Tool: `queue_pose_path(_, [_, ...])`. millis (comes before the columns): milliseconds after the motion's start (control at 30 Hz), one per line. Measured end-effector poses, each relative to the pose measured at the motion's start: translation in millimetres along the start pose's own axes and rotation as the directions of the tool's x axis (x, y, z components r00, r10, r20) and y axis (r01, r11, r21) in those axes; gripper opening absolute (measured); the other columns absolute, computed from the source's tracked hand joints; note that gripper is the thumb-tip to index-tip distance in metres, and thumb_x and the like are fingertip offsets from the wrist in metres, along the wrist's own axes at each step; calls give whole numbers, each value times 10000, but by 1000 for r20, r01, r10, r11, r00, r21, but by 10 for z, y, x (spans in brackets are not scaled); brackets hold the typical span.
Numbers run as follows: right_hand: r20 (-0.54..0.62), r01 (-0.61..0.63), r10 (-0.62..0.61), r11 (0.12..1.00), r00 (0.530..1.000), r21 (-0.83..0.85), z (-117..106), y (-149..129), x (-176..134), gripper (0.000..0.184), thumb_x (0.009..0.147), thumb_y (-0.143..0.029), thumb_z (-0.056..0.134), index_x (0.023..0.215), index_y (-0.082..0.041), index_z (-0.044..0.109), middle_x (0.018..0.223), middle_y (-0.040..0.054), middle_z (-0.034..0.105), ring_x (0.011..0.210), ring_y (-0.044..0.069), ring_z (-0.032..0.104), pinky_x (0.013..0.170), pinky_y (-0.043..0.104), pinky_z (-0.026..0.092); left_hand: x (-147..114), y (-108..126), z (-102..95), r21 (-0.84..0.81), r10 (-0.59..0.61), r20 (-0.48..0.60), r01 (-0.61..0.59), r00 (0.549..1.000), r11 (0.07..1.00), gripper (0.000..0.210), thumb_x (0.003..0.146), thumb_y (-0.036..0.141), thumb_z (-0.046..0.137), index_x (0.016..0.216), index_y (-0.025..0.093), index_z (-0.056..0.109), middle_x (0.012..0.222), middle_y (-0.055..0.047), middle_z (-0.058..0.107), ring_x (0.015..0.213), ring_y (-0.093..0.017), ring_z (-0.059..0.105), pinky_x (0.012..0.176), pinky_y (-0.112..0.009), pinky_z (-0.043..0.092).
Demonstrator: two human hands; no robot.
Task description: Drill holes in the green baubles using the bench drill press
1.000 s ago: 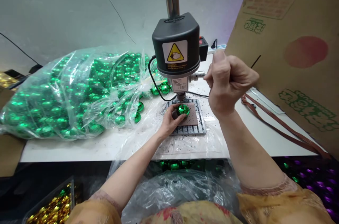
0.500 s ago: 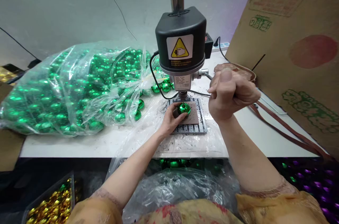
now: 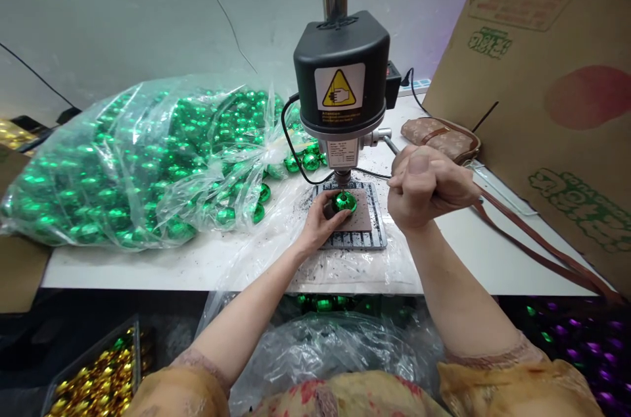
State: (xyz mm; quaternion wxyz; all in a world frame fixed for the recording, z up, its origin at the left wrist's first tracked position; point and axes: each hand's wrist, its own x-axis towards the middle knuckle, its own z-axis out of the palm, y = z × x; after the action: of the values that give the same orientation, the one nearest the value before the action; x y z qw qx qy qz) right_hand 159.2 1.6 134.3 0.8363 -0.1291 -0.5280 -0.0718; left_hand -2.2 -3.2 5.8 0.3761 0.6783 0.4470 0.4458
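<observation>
My left hand (image 3: 320,220) grips a shiny green faceted ball (image 3: 344,202) between thumb and fingers. The ball rests on a brown pad (image 3: 362,216) on the slotted metal base (image 3: 378,233) of a small drill press (image 3: 341,85), right under its chuck (image 3: 342,177). At the right, my right hand (image 3: 428,187) is closed in a fist around the end of the press's feed lever (image 3: 391,143); most of the lever is hidden by the fingers. Dark shavings lie scattered over the base and around it.
A big clear bag (image 3: 123,160) of green balls lies on the left of the white table (image 3: 148,272). A patterned handbag (image 3: 438,137) with a brown strap and a tall cardboard box (image 3: 552,75) stand right. Gold balls (image 3: 96,371) fill a bin below; purple balls (image 3: 586,344) are lower right.
My right hand has come down slightly on the lever, uncovering more of the handbag. The left hand keeps the ball in place under the chuck. The view has shifted a little.
</observation>
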Motion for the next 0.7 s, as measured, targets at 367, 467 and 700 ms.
queue_pose_path(367, [-46, -233, 231, 972, 972, -38, 191, -113, 346, 433, 916, -194, 590, 500, -174, 473, 433, -73, 396, 391, 18, 358, 431, 240, 260, 12, 60, 40, -4, -34, -44, 34, 998, 999, 439, 814, 387, 764, 1180, 195, 618, 1168, -106, 669, 1100, -265, 631, 982, -418, 483])
queue_pose_path(467, [2, -323, 324, 942, 946, -88, 273, -87, 554, 430, 926, -209, 581, 506, -183, 492, 422, -76, 384, 387, 19, 306, 456, 249, 294, -126, 189, -13, 76, -21, -140, 32, 990, 997, 406, 791, 371, 764, 1127, 203, 612, 1107, -87, 675, 1044, -243, 638, 926, -388, 499])
queue_pose_path(700, [-7, -334, 335, 939, 942, -86, 286, -94, 565, 438, 933, -270, 588, 511, -182, 506, 433, -66, 374, 406, 29, 330, 506, 260, 286, -1303, 442, -476, 494, 141, 401, -344, 905, 799, 333, 711, 452, 770, 921, 226, 644, 771, -26, 661, 701, -201, 600, 625, -324, 470])
